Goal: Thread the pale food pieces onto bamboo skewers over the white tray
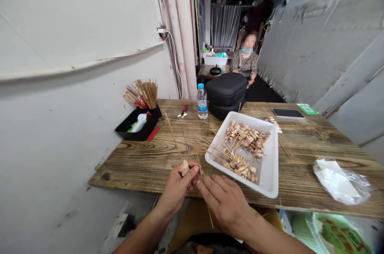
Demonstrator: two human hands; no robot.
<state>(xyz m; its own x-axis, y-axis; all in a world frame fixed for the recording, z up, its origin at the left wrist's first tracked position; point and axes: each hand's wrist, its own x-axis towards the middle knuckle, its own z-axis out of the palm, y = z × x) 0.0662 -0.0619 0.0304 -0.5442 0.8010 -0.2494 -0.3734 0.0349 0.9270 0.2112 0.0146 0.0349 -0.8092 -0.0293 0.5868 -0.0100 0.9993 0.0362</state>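
My left hand (176, 187) is closed around a piece of pale, folded meat (184, 167), with a thin bamboo skewer (173, 135) rising from it toward the far side. More thin sticks show just beyond these fingers. My right hand (225, 202) meets the left one at the fingertips, and its fingers are closed on another bamboo skewer (209, 213) that slants down toward me. Whether this skewer's upper end pierces anything is hidden by the fingers. Right of both hands, a white plastic tray (271, 188) holds many skewers of pale meat (246, 136), their bare sticks pointing left over the rim.
On the wooden table (132, 166) stand a black box (127, 131) with bundled skewers (147, 92), keys (183, 112), a water bottle (202, 104) and a black case (226, 92). Rightward lie meat skewers (274, 125), a phone (288, 114) and a plastic bag (342, 182). A person (246, 62) sits behind.
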